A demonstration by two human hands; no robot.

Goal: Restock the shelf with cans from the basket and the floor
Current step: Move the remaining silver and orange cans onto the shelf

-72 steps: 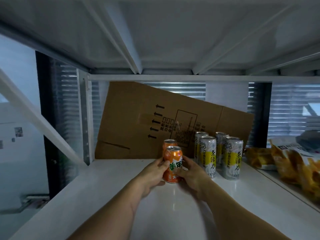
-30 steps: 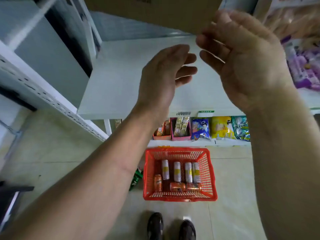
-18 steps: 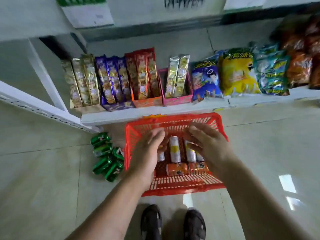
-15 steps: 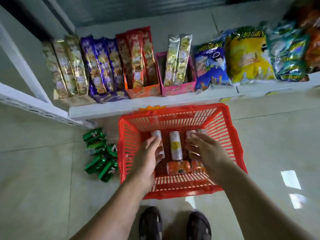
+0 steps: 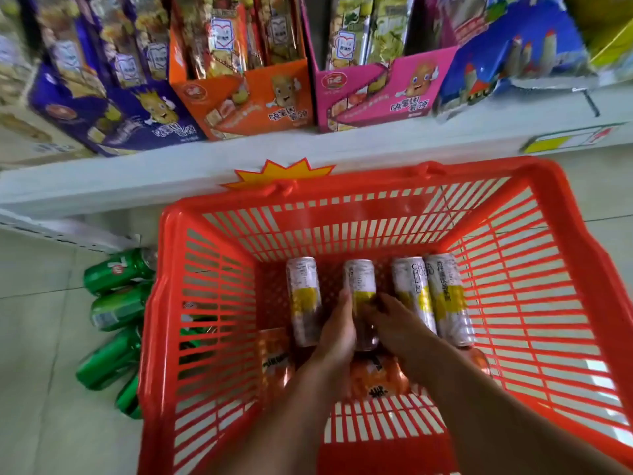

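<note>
A red plastic basket (image 5: 342, 200) stands on the floor below me. Several slim silver and yellow cans lie side by side in it, among them the leftmost (image 5: 303, 286) and the rightmost (image 5: 445, 289). Orange cans (image 5: 275, 361) lie at the near end, partly hidden by my arms. My left hand (image 5: 337, 334) and my right hand (image 5: 400, 327) are inside the basket. They clasp the second silver can (image 5: 359, 279) from both sides, and it still lies on the basket floor. Several green cans (image 5: 116, 310) lie on the floor left of the basket.
The white bottom shelf edge (image 5: 137, 180) runs just beyond the basket. On it stand purple (image 5: 120, 108), orange (image 5: 250, 97) and pink (image 5: 373, 90) snack boxes and a blue bag (image 5: 513, 56). Pale tiled floor (image 5: 41, 423) lies at the left.
My view dropped from the upper shelf to the basket and came close. Both hands left the orange can on the shelf, reached down into the basket and closed around a silver can.
</note>
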